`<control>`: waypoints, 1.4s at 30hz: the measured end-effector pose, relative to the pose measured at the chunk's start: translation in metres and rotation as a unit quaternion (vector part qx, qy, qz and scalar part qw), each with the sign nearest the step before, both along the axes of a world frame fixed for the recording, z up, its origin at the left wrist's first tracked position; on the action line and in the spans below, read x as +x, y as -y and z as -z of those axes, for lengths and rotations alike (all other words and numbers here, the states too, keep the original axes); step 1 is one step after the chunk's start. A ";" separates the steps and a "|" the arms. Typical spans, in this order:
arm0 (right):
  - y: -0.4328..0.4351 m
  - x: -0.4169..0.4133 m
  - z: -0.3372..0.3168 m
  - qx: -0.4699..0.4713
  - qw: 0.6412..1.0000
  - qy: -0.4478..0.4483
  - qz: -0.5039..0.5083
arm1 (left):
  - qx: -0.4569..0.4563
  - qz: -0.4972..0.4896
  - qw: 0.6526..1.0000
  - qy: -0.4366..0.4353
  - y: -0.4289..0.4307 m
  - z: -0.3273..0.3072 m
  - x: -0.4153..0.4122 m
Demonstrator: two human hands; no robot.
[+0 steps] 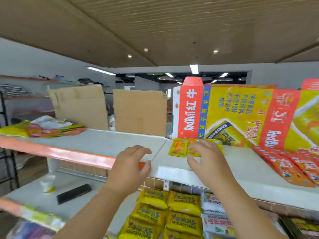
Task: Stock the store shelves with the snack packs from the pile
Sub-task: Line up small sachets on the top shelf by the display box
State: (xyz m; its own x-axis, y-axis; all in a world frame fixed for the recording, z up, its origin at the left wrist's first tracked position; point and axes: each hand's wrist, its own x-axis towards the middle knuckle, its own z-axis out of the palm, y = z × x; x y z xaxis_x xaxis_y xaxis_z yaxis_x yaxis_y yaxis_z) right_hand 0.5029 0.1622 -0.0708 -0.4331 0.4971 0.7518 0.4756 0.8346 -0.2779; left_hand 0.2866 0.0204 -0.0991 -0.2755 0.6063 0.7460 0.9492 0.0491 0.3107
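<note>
A single wide-angle view is taken from head height, faced forward and slightly downward, close to the top shelf [96, 144]; the ceiling [172, 23] is included.

Bright ceiling lights [194, 69], slight motion blur, wide-angle edge distortion.
</note>
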 end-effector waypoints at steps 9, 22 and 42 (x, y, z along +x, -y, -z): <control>0.090 -0.163 -0.032 -0.011 0.992 -0.010 -0.128 | -0.051 -0.099 0.992 -0.053 0.125 -0.043 -0.121; 0.105 -0.389 -0.107 0.013 0.956 0.163 -0.243 | -0.104 -0.210 0.972 -0.005 0.155 -0.071 -0.275; 0.061 -0.611 -0.096 -0.043 0.864 0.481 -0.142 | -0.213 -0.188 0.956 0.071 0.081 -0.062 -0.499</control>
